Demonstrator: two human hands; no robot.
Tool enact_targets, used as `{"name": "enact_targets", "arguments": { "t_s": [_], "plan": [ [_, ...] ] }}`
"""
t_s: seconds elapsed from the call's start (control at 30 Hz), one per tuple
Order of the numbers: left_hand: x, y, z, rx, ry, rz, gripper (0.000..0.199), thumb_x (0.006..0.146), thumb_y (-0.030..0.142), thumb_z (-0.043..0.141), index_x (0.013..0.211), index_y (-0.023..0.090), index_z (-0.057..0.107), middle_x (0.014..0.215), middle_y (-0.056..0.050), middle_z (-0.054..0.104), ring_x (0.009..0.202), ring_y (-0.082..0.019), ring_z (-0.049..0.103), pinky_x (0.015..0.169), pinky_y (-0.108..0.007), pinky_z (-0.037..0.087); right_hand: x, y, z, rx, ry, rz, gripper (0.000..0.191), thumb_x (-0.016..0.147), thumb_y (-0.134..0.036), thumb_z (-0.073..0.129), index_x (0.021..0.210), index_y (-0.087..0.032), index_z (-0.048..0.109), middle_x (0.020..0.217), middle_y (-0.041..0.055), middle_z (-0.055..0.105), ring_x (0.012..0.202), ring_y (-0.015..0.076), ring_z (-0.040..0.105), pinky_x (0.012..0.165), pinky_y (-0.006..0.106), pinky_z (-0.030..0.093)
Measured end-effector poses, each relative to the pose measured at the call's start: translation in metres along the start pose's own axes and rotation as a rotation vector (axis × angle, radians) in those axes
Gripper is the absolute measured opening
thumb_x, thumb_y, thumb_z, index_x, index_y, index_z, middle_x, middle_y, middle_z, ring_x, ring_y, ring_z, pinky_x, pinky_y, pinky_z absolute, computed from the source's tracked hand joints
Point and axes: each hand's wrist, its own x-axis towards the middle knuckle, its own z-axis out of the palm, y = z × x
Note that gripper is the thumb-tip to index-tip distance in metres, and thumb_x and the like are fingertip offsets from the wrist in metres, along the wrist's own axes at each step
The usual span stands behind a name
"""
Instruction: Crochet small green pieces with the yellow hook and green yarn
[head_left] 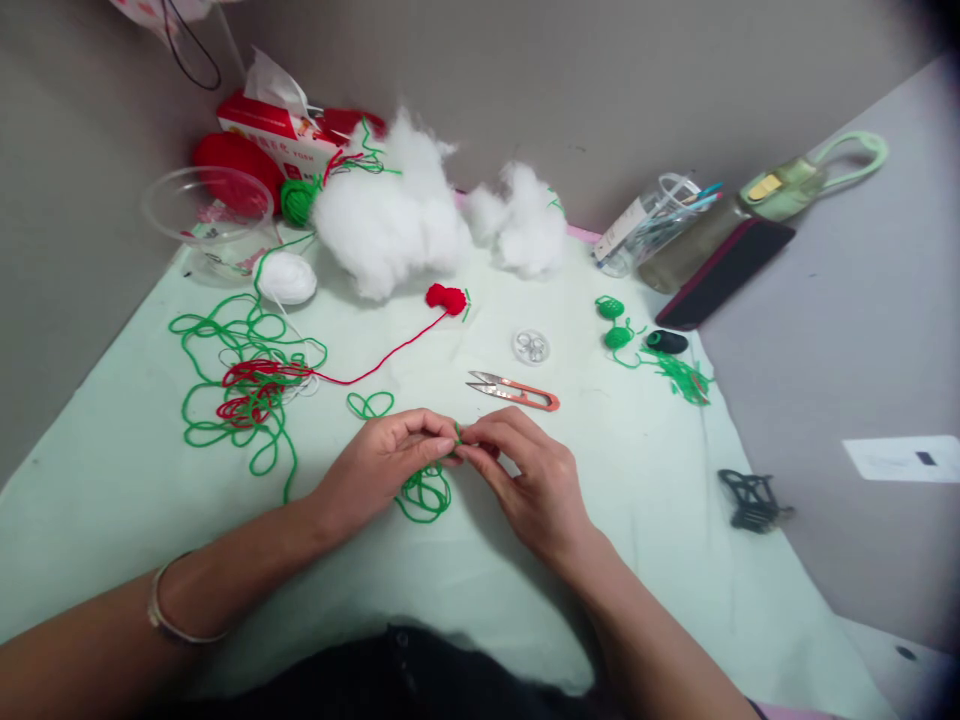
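Observation:
My left hand (409, 445) and my right hand (529, 465) meet over the table, fingertips almost touching. Both are closed in a pinch on a bit of green yarn (458, 432); its exact shape is mostly hidden by the fingers. Loops of loose green yarn (424, 495) lie under my left hand, and a smaller green loop (370, 405) rests beyond it. Just past my fingers is a pair of thread snips (517, 391) with orange handles. Behind the snips sits a small round clear case (531, 346) with little metal pieces inside.
Tangled green and red yarn (251, 385) spreads at left, near a white yarn ball (287, 277). White stuffing (394, 225), a tissue box (277, 135) and a clear tub (210, 215) stand behind. At right are small green crocheted pieces (617, 337), a phone (724, 275), a bottle (780, 185) and a black claw clip (752, 500).

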Motion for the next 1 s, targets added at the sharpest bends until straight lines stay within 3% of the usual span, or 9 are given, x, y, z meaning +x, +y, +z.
{"name": "enact_targets", "arguments": {
  "t_s": [0.13, 0.33, 0.4, 0.53, 0.63, 0.67, 0.77, 0.9, 1.0],
  "plan": [
    [0.000, 0.004, 0.002, 0.017, 0.025, 0.036, 0.017, 0.086, 0.034, 0.079, 0.083, 0.018, 0.075, 0.098, -0.005, 0.074, 0.094, -0.019, 0.068, 0.091, -0.032, 0.055, 0.003, -0.003, -0.005, 0.109, -0.045, 0.062, 0.012, 0.099, -0.019, 0.061, 0.093, -0.022, 0.071, 0.090, 0.0054, 0.073, 0.077, 0.0143, 0.068, 0.069, 0.026, 0.057],
    [0.001, 0.004, 0.000, -0.033, 0.016, -0.017, 0.021, 0.086, 0.039, 0.080, 0.083, 0.019, 0.075, 0.093, -0.004, 0.076, 0.088, -0.018, 0.068, 0.084, -0.030, 0.055, 0.007, -0.007, -0.014, 0.398, -0.170, 0.421, 0.012, 0.098, -0.029, 0.063, 0.090, -0.021, 0.064, 0.091, 0.0046, 0.075, 0.079, 0.0152, 0.070, 0.068, 0.027, 0.056],
    [0.002, 0.004, -0.001, -0.018, 0.027, -0.021, 0.020, 0.086, 0.039, 0.080, 0.083, 0.019, 0.076, 0.091, -0.003, 0.076, 0.087, -0.017, 0.067, 0.083, -0.028, 0.053, 0.007, -0.005, -0.013, 0.424, -0.167, 0.405, 0.013, 0.097, -0.034, 0.068, 0.098, -0.021, 0.065, 0.089, 0.0036, 0.075, 0.079, 0.0157, 0.071, 0.072, 0.028, 0.058],
    [0.002, 0.004, 0.000, -0.017, 0.028, -0.019, 0.018, 0.084, 0.036, 0.082, 0.081, 0.019, 0.077, 0.092, -0.002, 0.075, 0.089, -0.016, 0.066, 0.085, -0.027, 0.051, 0.003, -0.001, -0.008, 0.243, -0.091, 0.162, 0.024, 0.089, -0.038, 0.081, 0.101, -0.022, 0.067, 0.090, 0.0036, 0.074, 0.080, 0.0167, 0.071, 0.075, 0.030, 0.059],
    [0.002, 0.002, 0.000, -0.037, 0.029, -0.017, 0.018, 0.083, 0.035, 0.084, 0.080, 0.019, 0.077, 0.092, -0.002, 0.075, 0.089, -0.016, 0.066, 0.085, -0.028, 0.051, 0.001, 0.002, -0.005, 0.073, -0.072, 0.034, 0.007, 0.099, -0.030, 0.067, 0.101, -0.023, 0.070, 0.096, 0.0062, 0.076, 0.083, 0.0167, 0.071, 0.073, 0.028, 0.058],
    [0.002, 0.002, 0.000, -0.048, 0.031, -0.018, 0.018, 0.082, 0.035, 0.084, 0.081, 0.019, 0.076, 0.093, -0.002, 0.075, 0.089, -0.016, 0.066, 0.085, -0.028, 0.051, 0.001, 0.002, -0.005, 0.049, -0.069, 0.024, 0.010, 0.102, -0.026, 0.062, 0.101, -0.024, 0.071, 0.096, 0.0064, 0.077, 0.082, 0.0164, 0.071, 0.073, 0.028, 0.058],
    [0.001, -0.001, 0.000, -0.083, 0.029, -0.011, 0.018, 0.083, 0.033, 0.084, 0.082, 0.018, 0.074, 0.096, -0.002, 0.074, 0.091, -0.016, 0.067, 0.087, -0.028, 0.052, 0.002, 0.002, -0.008, 0.056, -0.072, 0.089, 0.014, 0.101, -0.021, 0.060, 0.095, -0.024, 0.073, 0.089, 0.0042, 0.077, 0.077, 0.0154, 0.071, 0.071, 0.026, 0.055],
    [0.002, -0.003, 0.001, -0.127, 0.044, 0.037, 0.017, 0.084, 0.026, 0.082, 0.081, 0.018, 0.068, 0.092, -0.001, 0.071, 0.089, -0.013, 0.067, 0.085, -0.026, 0.053, 0.005, -0.002, -0.012, 0.249, -0.125, 0.309, 0.009, 0.096, -0.024, 0.067, 0.088, -0.021, 0.070, 0.081, 0.0009, 0.075, 0.070, 0.0128, 0.067, 0.065, 0.024, 0.052],
    [0.002, -0.005, 0.001, -0.163, 0.059, 0.044, 0.017, 0.084, 0.021, 0.081, 0.094, 0.019, 0.068, 0.093, 0.001, 0.069, 0.090, -0.012, 0.067, 0.084, -0.025, 0.053, 0.006, -0.005, -0.010, 0.344, -0.142, 0.393, 0.008, 0.094, -0.024, 0.068, 0.086, -0.020, 0.069, 0.078, -0.0004, 0.073, 0.069, 0.0118, 0.066, 0.064, 0.023, 0.050]
  ]
}}
